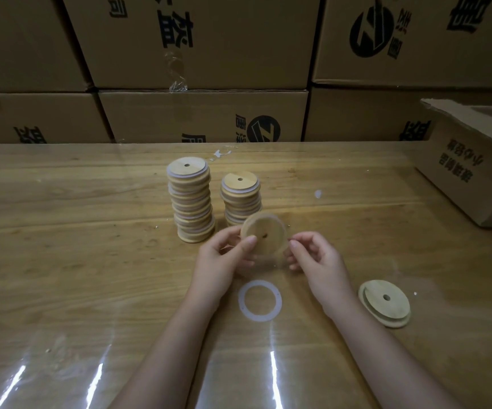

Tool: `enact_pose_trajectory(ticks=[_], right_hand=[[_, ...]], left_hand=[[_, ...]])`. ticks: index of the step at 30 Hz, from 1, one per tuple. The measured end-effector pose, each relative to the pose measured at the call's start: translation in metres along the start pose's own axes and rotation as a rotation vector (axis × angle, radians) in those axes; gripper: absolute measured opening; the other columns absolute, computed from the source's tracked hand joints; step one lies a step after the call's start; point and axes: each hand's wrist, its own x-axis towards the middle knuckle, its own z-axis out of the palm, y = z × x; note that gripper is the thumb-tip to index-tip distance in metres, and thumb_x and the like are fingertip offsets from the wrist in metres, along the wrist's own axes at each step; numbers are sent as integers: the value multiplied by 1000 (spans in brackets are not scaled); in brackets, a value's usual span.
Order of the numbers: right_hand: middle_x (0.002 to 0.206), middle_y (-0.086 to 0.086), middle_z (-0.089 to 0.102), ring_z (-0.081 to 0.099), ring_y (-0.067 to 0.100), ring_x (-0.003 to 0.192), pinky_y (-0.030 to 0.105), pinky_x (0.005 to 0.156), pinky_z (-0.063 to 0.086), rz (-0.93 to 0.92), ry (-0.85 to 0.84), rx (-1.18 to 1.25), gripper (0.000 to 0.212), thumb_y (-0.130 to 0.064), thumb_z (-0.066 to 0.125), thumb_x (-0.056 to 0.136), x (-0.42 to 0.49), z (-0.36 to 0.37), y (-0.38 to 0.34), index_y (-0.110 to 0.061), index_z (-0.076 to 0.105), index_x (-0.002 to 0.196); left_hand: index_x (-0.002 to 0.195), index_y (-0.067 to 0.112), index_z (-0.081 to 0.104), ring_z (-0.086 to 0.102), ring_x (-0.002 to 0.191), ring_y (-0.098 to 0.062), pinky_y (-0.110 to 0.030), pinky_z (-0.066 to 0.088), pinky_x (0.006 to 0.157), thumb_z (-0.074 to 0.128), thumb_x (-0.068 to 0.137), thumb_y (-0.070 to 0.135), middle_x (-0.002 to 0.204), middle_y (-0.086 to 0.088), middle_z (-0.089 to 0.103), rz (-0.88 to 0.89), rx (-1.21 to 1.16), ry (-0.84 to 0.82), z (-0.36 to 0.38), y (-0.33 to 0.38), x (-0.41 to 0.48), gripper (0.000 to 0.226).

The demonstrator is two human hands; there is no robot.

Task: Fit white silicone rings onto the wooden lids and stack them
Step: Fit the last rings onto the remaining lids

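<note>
Cartons [203,116] printed with black characters wall off the whole 12 o'clock side, stacked in rows. Table [61,261]: wooden planks under clear glossy film, running from that wall to me. Open carton [469,172] stands on the table at 2 o'clock, its flaps torn and raised.

Taller stack [191,202] of wooden lids stands upright at 12 o'clock, leaning a little, with pale ring edges showing between the layers. Shorter stack [240,199] stands just beside it at its 3 o'clock, apart from it. Each top lid lies flat with its centre hole facing up.

My left hand [218,261] grips the held lid [264,234]: the thumb lies across its face near the hole and the fingers curl behind. My right hand [318,258] pinches thumb and forefinger at the lid's 3 o'clock rim, the other fingers loosely curled. Held lid is off the table in front of the shorter stack's base, tipped up on edge so that its face and hole point back toward me. A pale edge shows along its 1 o'clock rim; whether a ring sits there I cannot tell.

Loose lid [385,302] lies flat at 4 o'clock, stepped side and hole up. White ring [259,301] lies flat at 6 o'clock of the held lid, between my forearms, touching neither.
</note>
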Motion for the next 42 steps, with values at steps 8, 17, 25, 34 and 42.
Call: enact_pose_trajectory(ticks=[8, 17, 25, 34, 42], right_hand=[[63, -7, 65, 58, 3, 57, 19, 56, 47, 19, -40, -83, 17, -13, 56, 91, 1, 1, 5, -22, 62, 78], [67, -8, 66, 58, 6, 59, 23, 58, 49, 17, -46, -120, 26, -16, 56, 90, 2, -1, 5, -37, 64, 76], [70, -10, 67, 60, 8, 62, 30, 61, 51, 15, -52, -158, 28, -17, 56, 90, 2, 0, 4, -39, 62, 75], [71, -11, 67, 62, 12, 69, 34, 66, 52, 39, -66, -173, 21, -19, 55, 90, 1, -2, 2, -32, 62, 75], [65, -7, 66, 58, 3, 61, 28, 63, 49, 22, -63, -169, 16, -16, 57, 90, 0, -1, 1, -25, 62, 78]], left_hand=[[82, 10, 61, 64, 52, -7, -13, 50, 46, 57, 89, 22, 54, 3, 61, -104, -421, 146, 3, 32, 2, 14], [90, 5, 61, 67, 57, -8, -15, 51, 47, 63, 89, 28, 75, -8, 68, -217, -430, 264, 13, 65, 40, 23], [79, 6, 59, 59, 41, -5, -16, 47, 38, 61, 88, 39, 55, -2, 65, -290, -226, 370, 18, 52, 62, 34], [64, 12, 58, 46, 34, -6, -21, 35, 39, 53, 85, 59, 42, 4, 55, -212, 115, 356, 17, 46, 66, 52], [89, 24, 59, 58, 81, -13, -33, 50, 77, 71, 75, 45, 86, 6, 56, -60, 1206, -402, -1, 19, 10, 28]])
